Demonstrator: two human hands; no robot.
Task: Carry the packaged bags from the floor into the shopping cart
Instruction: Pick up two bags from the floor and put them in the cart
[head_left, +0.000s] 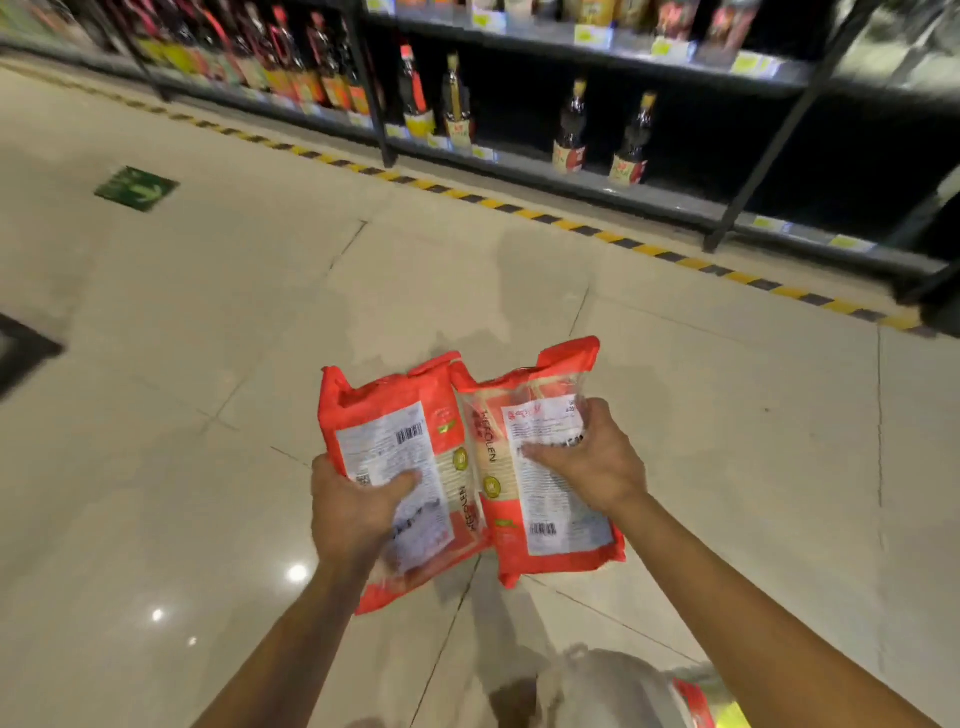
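I hold two red and white packaged bags side by side above the tiled floor, label sides up. My left hand (358, 506) grips the left bag (395, 426) from its left edge, thumb across the white label. My right hand (589, 457) grips the right bag (540, 415) from its right edge, fingers curled over the side. The two bags touch along their inner edges. No shopping cart is in view.
A dark shelf unit (597, 202) with bottles of sauce runs along the back, edged by a yellow-black floor stripe (519, 210). A green arrow sign (136, 188) lies on the floor at left. A pale bag and another red package (696, 701) sit at the bottom right.
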